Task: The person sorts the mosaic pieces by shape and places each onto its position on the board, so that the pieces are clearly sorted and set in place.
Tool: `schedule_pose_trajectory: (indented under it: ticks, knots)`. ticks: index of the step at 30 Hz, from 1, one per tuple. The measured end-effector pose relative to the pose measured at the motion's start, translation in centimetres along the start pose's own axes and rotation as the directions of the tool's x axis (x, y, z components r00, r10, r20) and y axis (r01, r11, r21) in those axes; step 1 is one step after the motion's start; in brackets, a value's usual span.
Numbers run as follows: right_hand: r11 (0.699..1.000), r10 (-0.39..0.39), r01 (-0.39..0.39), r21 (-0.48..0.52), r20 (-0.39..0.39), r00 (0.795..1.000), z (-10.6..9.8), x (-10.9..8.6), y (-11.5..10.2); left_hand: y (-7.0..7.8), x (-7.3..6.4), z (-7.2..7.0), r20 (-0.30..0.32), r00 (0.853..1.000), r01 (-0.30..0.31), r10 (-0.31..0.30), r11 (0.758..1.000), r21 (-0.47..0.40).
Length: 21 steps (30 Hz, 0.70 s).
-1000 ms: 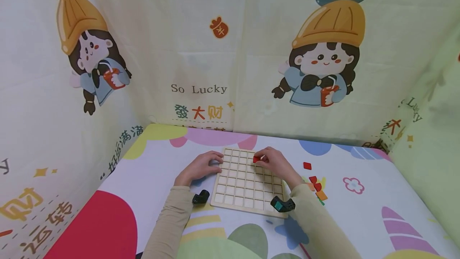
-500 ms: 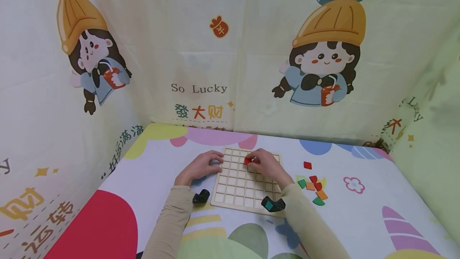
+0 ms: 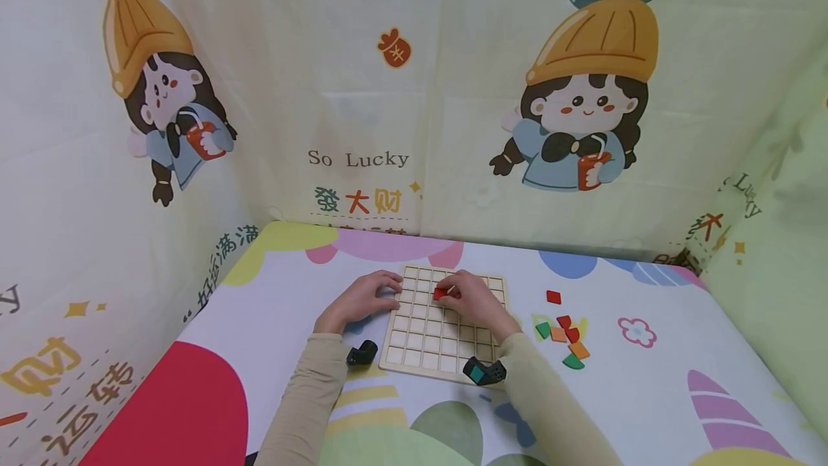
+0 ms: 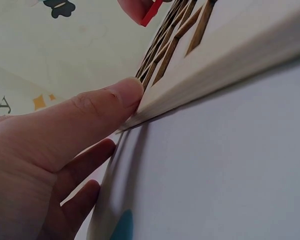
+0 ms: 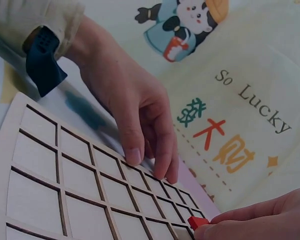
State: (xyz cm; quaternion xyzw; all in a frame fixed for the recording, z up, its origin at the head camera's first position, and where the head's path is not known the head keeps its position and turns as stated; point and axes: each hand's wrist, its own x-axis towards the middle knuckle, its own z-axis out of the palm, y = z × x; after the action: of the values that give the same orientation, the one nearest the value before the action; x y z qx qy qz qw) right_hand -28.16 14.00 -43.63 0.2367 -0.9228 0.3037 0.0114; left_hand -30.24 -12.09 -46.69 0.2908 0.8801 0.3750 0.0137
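Note:
A wooden board (image 3: pixel 420 375) with a raised grid of square cells lies on the table between the hands. My right hand (image 3: pixel 475 299) pinches a small red tile (image 3: pixel 440 294) between thumb and fingertips, close over cells in the board's far half. In the right wrist view that red tile (image 5: pixel 196 221) sits tilted at the fingertips. At the board's left edge is my left hand (image 3: pixel 365 297), thumb and fingers extended. The left wrist view has its thumb (image 4: pixel 127 95) against the board's rim, the other fingers lower down beside the edge.
Right of the board lie loose tiles: a lone red tile (image 3: pixel 553 297) farther back, then a cluster with a green tile (image 3: pixel 573 362), an orange tile (image 3: pixel 578 349) and several others. A patterned cloth covers the table; printed curtains (image 3: pixel 479 128) stand behind and at both sides.
My right hand has moved left across the board with the red tile, and slightly nearer. The green tiles beside the sleeve have come into full view. My left hand has stayed put.

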Motion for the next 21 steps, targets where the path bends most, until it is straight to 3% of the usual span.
schedule_pose_trajectory:
  ticks: [21]
  knots:
    - [1.000, 0.025, -0.025, -0.019, 0.004, 1.000, 1.0, 0.2, -0.2, -0.1, 0.2, 0.0, 0.030, 0.998, 0.051, -0.050, 0.999, -0.013]
